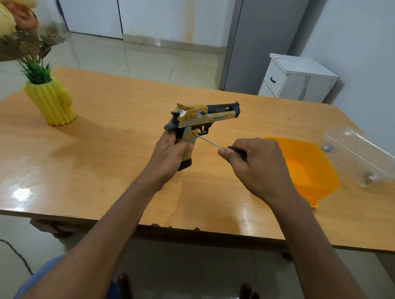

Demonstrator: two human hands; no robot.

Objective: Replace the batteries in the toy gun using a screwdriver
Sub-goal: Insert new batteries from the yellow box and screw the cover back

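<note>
Gripping the toy gun (199, 120) by its handle in my left hand (169, 153) above the table (102, 168), my right hand (254, 164) closed round the screwdriver (223, 148), tip at the grip screw, I risk slipping and stripping it if the blade tilts.

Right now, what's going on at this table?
A person holds a toy gun upright above the wooden table, the left hand gripping its handle. The right hand holds a screwdriver with its tip set against a screw spot on the grip, near the trigger. An orange tub and a clear plastic box sit to the right; a yellow vase stands at the left.
</note>
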